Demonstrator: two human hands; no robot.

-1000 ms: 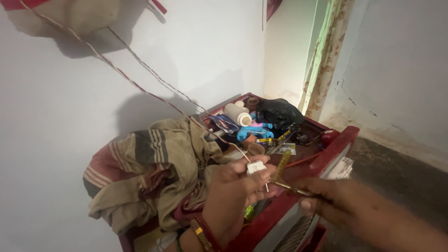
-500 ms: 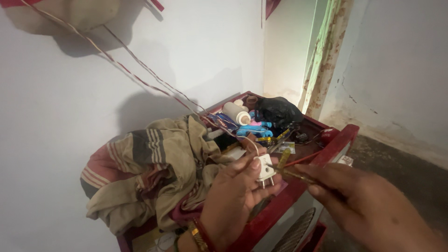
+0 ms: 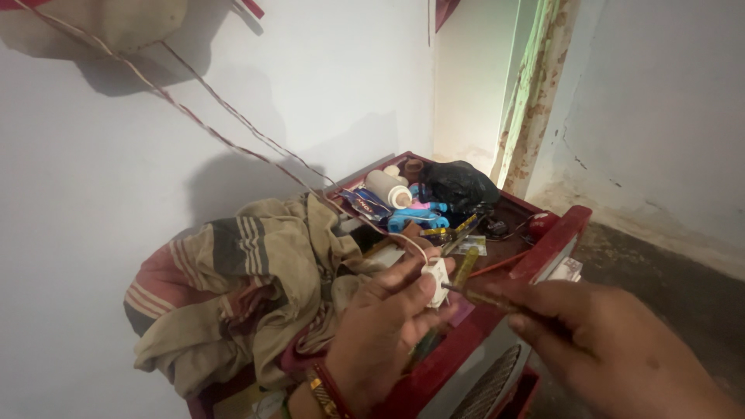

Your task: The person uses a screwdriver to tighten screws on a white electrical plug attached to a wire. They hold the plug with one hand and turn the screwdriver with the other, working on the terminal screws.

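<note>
Plug and screwdriver over the red tray

Left hand (image 3: 384,330) pinches the white plug (image 3: 437,281) above the red tray (image 3: 555,240); right hand (image 3: 601,345), fingers closed, puts the screwdriver (image 3: 485,297) tip against it. Beyond: striped cloth (image 3: 248,287), white roll (image 3: 386,188), black bag (image 3: 458,185).

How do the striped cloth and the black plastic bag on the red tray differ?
The striped cloth is large, beige with dark and pink stripes, and spills over the red tray's near-left edge; the black plastic bag is small, dark and glossy, bunched at the far end. The cloth lies right beside the left hand; the bag lies away from both hands. Both are soft and crumpled.
</note>
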